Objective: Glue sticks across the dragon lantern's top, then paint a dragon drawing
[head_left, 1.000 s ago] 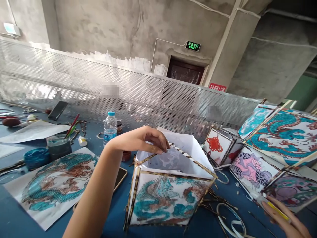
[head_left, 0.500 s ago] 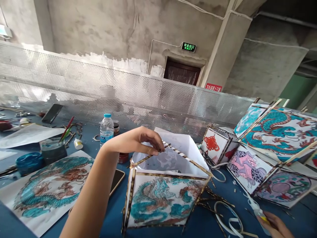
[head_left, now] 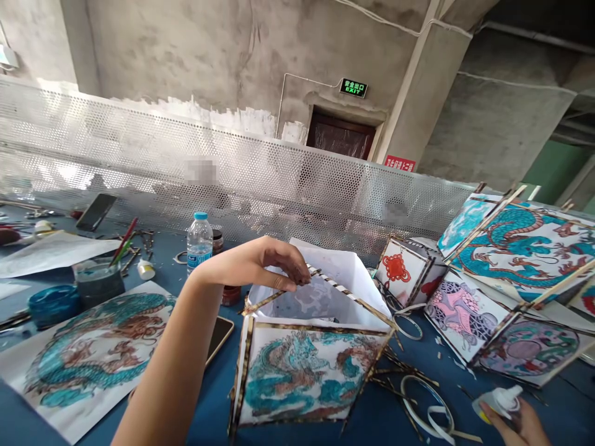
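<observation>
My left hand (head_left: 281,263) reaches over a paper lantern (head_left: 302,378) with a dark-edged stick frame and a teal and brown dragon painting on its front. Its fingers are closed in a pinch where two slanting sticks (head_left: 346,290) meet above the lantern's opening; the fingertips hide the joint itself. Low on the right, my right hand (head_left: 518,424) grips a small glue bottle (head_left: 495,401) with a white top and a bit of yellow on it. That bottle is tilted and apart from the lantern.
A tape roll (head_left: 426,402) and loose sticks lie right of the lantern, before more painted lanterns (head_left: 534,248). On the left are a dragon painting (head_left: 102,347), a blue paint jar (head_left: 54,305), a water cup (head_left: 98,279) and a water bottle (head_left: 199,241). A perforated metal screen (head_left: 260,179) stands behind.
My right hand has turned the glue bottle, so its white top now points up and right instead of up and left. The left hand keeps its pinch on the sticks.
</observation>
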### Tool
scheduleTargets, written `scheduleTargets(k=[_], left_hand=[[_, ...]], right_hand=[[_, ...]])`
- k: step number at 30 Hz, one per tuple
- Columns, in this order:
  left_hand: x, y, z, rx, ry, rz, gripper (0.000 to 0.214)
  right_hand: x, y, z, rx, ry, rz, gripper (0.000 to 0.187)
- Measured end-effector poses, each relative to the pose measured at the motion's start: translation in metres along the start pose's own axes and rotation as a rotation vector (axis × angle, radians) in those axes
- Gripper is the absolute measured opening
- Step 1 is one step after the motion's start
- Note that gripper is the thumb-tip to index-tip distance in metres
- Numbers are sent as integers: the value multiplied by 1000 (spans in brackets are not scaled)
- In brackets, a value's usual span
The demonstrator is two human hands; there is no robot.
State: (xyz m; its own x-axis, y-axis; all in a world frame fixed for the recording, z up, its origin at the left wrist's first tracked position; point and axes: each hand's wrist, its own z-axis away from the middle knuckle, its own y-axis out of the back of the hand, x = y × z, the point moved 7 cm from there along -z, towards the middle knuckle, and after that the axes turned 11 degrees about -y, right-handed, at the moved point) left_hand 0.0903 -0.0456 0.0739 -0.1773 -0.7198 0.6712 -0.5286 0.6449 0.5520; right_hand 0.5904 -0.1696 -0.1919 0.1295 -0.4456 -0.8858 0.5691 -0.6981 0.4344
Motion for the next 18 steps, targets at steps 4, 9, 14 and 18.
scheduleTargets(k=[4,9,14,18], left_hand=[[-2,0,0,8,10,1,22],[-4,0,1,-1,23,5,22],[-3,1,2,2,39,-1,21],[-2,1,2,-3,43,4,21]], right_hand=[[7,-5,-7,-47,-32,8,69],[1,-6,0,-49,-30,7,67],[-11,-2,8,-25,0,20,57],[-14,2,0,31,84,86,47]])
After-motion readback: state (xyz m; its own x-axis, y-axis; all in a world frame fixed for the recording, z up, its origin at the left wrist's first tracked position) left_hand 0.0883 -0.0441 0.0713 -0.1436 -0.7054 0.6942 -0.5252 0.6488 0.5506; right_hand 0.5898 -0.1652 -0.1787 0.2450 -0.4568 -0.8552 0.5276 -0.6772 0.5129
